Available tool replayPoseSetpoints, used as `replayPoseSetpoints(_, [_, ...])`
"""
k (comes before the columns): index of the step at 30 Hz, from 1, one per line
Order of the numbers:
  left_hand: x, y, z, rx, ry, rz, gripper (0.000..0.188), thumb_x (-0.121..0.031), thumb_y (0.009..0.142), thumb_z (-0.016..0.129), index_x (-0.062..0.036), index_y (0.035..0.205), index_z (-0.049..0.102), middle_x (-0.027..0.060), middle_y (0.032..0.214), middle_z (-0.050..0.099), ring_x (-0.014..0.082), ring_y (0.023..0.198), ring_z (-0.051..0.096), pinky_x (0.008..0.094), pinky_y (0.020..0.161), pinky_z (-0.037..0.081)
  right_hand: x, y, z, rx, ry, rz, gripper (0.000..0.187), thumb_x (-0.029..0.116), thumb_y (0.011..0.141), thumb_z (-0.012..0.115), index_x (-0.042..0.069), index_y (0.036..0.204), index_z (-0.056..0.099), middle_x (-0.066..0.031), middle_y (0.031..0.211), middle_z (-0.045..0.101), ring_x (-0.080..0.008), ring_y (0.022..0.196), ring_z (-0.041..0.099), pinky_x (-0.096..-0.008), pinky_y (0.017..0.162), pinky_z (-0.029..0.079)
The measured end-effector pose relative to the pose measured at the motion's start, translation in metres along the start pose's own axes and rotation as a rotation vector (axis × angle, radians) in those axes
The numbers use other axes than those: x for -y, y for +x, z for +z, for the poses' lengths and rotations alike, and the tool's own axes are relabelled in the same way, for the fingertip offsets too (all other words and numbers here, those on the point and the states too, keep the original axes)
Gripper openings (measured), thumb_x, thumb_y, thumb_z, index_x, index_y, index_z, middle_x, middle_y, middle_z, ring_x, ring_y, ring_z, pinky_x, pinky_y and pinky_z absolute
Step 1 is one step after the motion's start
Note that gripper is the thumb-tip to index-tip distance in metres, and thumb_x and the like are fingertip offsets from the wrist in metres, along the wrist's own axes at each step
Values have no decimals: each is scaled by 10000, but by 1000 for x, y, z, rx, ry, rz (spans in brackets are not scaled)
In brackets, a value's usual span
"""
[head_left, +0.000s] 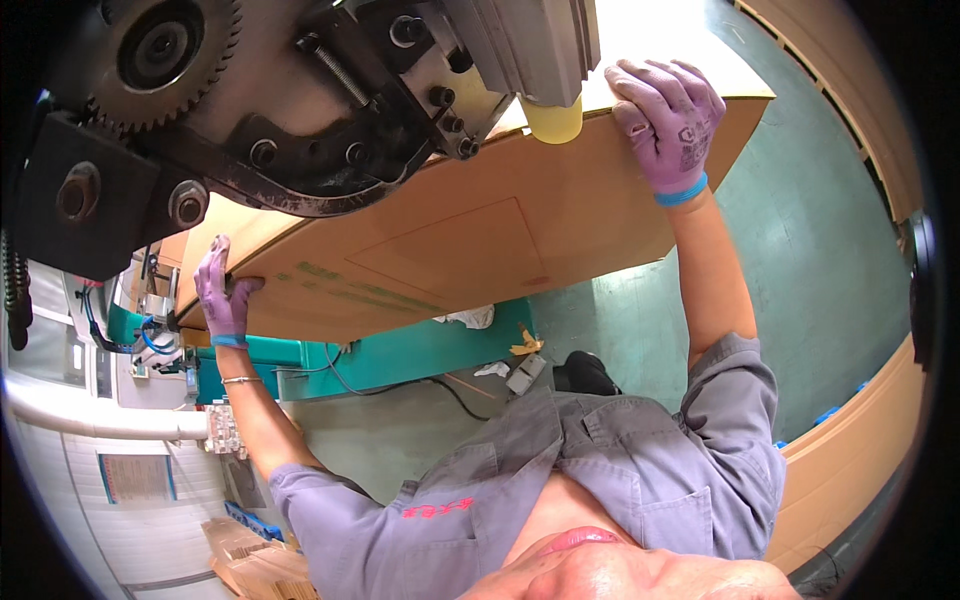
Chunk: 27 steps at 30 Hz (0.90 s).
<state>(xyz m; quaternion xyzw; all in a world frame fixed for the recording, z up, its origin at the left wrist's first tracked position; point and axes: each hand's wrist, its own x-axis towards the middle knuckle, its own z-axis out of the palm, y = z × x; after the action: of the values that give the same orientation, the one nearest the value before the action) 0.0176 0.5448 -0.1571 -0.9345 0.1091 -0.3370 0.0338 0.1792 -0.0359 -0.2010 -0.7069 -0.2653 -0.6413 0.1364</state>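
Observation:
A large brown cardboard box [440, 262] spans the space in front of me, with green and reddish print on the side facing me. My left hand [224, 297], in a purple glove with a blue cuff, grips its left end, thumb against the near face. Over the top edge near the right corner curl the fingers of my right hand [677, 122], gloved alike. Between my hands, a dark machine head [290, 110] hangs above the cardboard and hides part of it. Its pale yellow cylinder [553, 122] overlaps the box's upper edge; contact is unclear.
A toothed gear [163, 45] sits on the machine at upper left. Below the box are a green machine base [425, 352], a black cable [440, 383] and a grey foot pedal [526, 374]. Cardboard sheets [855, 430] stand at right; more folded cardboard [258, 562] lies lower left.

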Motion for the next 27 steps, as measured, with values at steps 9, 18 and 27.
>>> replayPoseSetpoints(9, [-2,1,-1,5,18,11,750,-149,667,753,-71,1374,515,107,1395,534,299,1299,465,417,1101,356,-2,1,1,-13,1,-4,267,428,911,581,212,959,731,60,1015,688,-184,992,596,-395,923,473])
replayPoseSetpoints(18, [0,-2,-2,22,2,-8,759,-132,694,750,-86,1406,490,105,1416,519,298,1292,461,410,1101,355,-3,0,5,-71,11,-32,261,421,904,584,211,941,733,64,962,689,-179,945,602,-374,888,493])
replayPoseSetpoints(27, [3,-3,0,17,21,6,763,-153,670,756,-82,1388,507,108,1403,531,300,1306,461,420,1094,356,-4,1,5,-59,-16,-45,234,389,900,591,207,941,732,68,973,692,-173,936,603,-366,876,496])
